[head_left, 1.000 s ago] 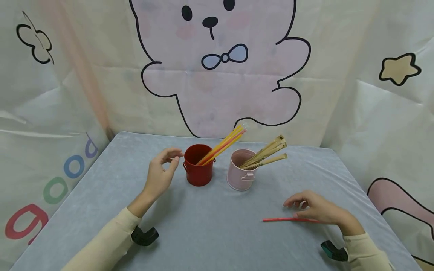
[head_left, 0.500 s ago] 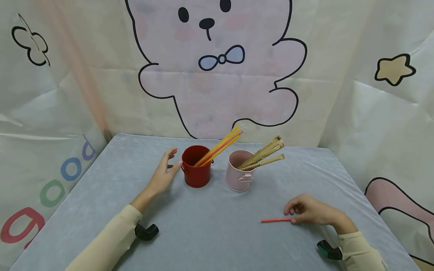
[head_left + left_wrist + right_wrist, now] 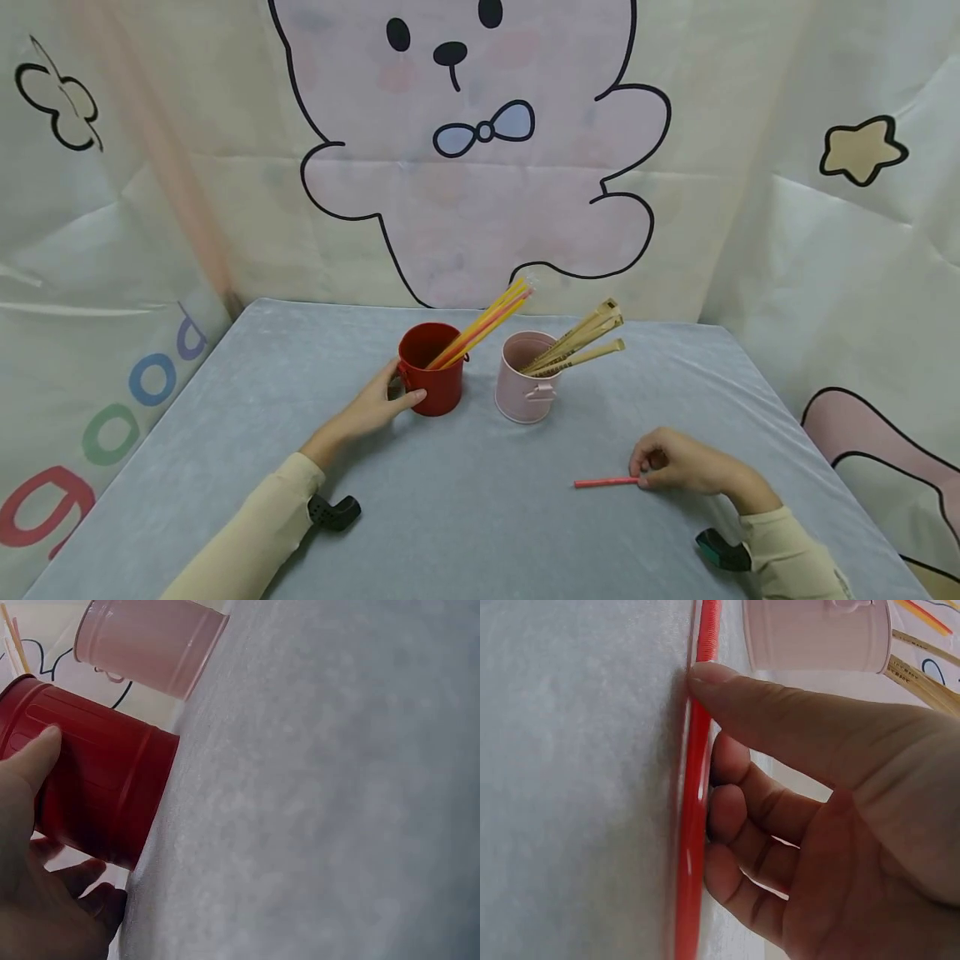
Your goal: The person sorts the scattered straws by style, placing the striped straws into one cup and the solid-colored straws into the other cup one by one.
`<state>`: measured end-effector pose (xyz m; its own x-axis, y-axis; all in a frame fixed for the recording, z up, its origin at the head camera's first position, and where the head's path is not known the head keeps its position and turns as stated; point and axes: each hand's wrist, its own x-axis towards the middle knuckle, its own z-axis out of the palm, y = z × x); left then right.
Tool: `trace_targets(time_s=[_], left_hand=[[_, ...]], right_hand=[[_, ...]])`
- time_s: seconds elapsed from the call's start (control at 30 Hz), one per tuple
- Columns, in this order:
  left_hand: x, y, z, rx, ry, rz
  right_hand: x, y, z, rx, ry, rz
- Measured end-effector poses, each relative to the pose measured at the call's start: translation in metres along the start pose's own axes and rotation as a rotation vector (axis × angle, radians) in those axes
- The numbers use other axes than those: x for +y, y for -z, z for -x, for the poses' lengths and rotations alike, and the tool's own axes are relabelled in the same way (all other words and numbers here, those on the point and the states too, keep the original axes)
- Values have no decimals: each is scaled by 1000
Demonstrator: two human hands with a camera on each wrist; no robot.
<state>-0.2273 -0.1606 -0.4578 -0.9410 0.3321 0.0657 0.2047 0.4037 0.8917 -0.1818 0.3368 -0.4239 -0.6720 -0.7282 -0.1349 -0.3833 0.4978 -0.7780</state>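
A small red bucket (image 3: 442, 387) stands on the table with yellow and red straws (image 3: 487, 325) leaning out of it. My left hand (image 3: 371, 406) holds this bucket from its left side; in the left wrist view the thumb (image 3: 43, 750) lies against its wall and the other fingers reach round below. Near the right side, my right hand (image 3: 690, 465) pinches a red straw (image 3: 603, 482) lying along the cloth. In the right wrist view the thumb (image 3: 712, 673) rests on the straw by its ribbed bend, with curled fingertips (image 3: 727, 810) along the other side.
A pink bucket (image 3: 517, 400) holding several paper-wrapped straws (image 3: 581, 337) stands just right of the red one. A pale blue cloth covers the table (image 3: 465, 517). Behind it hangs a printed backdrop (image 3: 480, 208).
My left hand has come down and right onto the red bucket, from beside it to gripping it. The right hand's fingers have closed on the red straw, barely shifting place.
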Motion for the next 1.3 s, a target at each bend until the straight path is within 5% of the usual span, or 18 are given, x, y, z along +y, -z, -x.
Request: trace_targets(time_s=[0.33, 0.73, 1.0, 1.3], left_hand=[[-1, 0, 0, 3, 0, 35], [1, 0, 0, -10, -6, 22], [2, 1, 0, -22, -16, 25], [2, 5, 1, -31, -35, 20]], right_hand=[[-4, 2, 2, 38, 38, -1], [-33, -2, 2, 244, 135, 125], [-63, -2, 2, 479, 126, 158], [-89, -2, -24, 525, 223, 113]])
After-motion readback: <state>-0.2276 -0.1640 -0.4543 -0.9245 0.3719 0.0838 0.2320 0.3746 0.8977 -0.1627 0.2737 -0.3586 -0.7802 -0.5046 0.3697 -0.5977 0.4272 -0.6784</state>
